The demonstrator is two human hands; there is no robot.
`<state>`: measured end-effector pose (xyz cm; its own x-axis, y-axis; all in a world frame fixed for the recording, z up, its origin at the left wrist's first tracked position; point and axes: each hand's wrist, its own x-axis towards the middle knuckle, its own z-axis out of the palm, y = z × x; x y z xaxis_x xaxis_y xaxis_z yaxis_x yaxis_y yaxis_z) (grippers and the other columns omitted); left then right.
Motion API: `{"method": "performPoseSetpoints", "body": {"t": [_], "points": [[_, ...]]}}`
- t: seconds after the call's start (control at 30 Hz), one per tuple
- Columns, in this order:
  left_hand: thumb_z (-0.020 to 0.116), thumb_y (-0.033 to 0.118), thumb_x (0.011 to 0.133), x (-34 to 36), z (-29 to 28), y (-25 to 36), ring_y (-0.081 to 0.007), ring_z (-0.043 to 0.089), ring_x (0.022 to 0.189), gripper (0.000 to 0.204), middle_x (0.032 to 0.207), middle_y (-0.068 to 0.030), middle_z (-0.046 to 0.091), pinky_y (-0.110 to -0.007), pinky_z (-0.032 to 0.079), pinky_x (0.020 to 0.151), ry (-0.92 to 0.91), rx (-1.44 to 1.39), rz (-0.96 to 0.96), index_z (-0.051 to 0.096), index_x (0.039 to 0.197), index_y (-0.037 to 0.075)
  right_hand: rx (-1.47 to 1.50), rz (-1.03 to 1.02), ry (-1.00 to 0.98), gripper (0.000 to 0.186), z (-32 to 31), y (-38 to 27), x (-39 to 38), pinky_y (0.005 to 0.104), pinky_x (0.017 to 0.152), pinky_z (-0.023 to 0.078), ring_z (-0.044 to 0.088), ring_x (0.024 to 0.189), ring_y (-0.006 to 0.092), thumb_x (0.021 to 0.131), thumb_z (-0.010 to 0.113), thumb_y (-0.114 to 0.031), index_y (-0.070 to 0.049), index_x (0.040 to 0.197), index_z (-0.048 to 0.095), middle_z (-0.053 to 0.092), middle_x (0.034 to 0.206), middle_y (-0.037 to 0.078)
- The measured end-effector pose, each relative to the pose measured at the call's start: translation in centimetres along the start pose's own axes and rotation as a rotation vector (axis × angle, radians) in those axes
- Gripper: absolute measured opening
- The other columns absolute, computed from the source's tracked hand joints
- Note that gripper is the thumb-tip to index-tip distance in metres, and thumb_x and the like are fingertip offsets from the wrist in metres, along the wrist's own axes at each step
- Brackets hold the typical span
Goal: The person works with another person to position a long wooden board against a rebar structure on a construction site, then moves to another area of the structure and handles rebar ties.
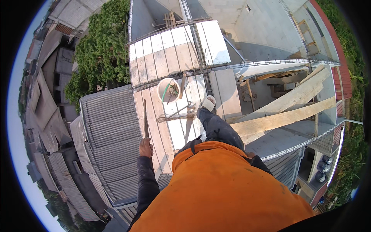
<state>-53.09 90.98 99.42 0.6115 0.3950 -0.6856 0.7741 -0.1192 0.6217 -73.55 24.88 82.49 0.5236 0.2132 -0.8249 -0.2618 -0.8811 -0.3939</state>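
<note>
My left hand (145, 147) is closed around the lower end of a long, thin brown bar (145, 121), which points away from me over the left edge of the panels. Only a small part of my right hand (250, 154) shows beside my right hip; its fingers are hidden by the orange shirt. Ahead, on the pale panels, stands a white bucket (159, 90) with a green strip and dark wire-like pieces inside. A hammer (182, 86) lies against its right side. Nearer to me lie a bent metal rod (179, 111) and a looped bundle of wire (164, 118).
Thin steel bars cross the panels (154, 100), and reinforcement cages (197, 42) run between them. My shoe (209, 103) rests by one cage. To the right, long planks (286, 119) span deep openings. A corrugated roof (112, 143) lies lower on the left, near a leafy tree (102, 46).
</note>
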Motion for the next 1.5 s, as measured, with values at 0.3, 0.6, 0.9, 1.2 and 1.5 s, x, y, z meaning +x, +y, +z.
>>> {"method": "performPoseSetpoints", "body": {"t": [0.3,0.6,0.9,1.2,1.5], "points": [[0.050,0.039,0.102,4.2,1.2,14.1,-0.0119,0.043,0.038,0.039,0.058,-0.0014,0.047,-0.029,0.036,0.034,0.032,-0.011,0.005,0.061,0.105,0.002,1.012,0.432,0.165,0.067,-32.8,-14.9,7.0,0.0313,0.048,0.039,0.040,0.051,0.0100,0.085,0.079,-0.032,-0.006,0.139,0.051,0.046,0.069,0.001],[0.049,0.040,0.100,5.3,1.9,11.2,-0.0130,0.044,0.037,0.041,0.058,-0.0029,0.049,-0.030,0.037,0.033,0.105,-0.129,-0.130,0.061,0.104,0.001,0.763,0.509,0.209,0.059,-45.5,-20.5,12.2,0.0374,0.057,0.048,0.045,0.059,0.0138,0.085,0.078,-0.040,-0.005,0.127,0.056,0.050,0.075,0.002],[0.049,0.040,0.101,18.2,-1.4,14.1,-0.0157,0.048,0.039,0.040,0.060,-0.0051,0.051,-0.033,0.042,0.035,0.109,-0.141,-0.326,0.060,0.097,0.002,0.803,0.465,0.028,0.031,-49.7,-29.5,20.8,0.0298,0.047,0.032,0.033,0.051,0.0093,0.087,0.077,-0.028,-0.011,0.094,0.053,0.043,0.068,-0.002],[0.050,0.038,0.102,40.1,-7.5,31.1,-0.0147,0.046,0.038,0.035,0.057,-0.0025,0.050,-0.033,0.037,0.035,0.037,-0.007,-0.284,0.061,0.098,0.004,0.343,0.336,-0.047,0.045,-63.5,-48.7,39.2,0.0307,0.045,0.042,0.045,0.050,0.0110,0.082,0.080,-0.034,-0.005,0.112,0.063,0.054,0.071,0.003],[0.048,0.030,0.102,52.5,-17.7,40.4,-0.0114,0.043,0.038,0.030,0.058,-0.0016,0.049,-0.030,0.035,0.035,-0.056,0.251,0.085,0.062,0.105,0.004,0.558,0.444,0.096,0.057,-70.8,-63.0,49.3,0.0346,0.049,0.050,0.054,0.053,0.0144,0.076,0.082,-0.043,-0.004,0.114,0.065,0.059,0.076,0.006]]}}
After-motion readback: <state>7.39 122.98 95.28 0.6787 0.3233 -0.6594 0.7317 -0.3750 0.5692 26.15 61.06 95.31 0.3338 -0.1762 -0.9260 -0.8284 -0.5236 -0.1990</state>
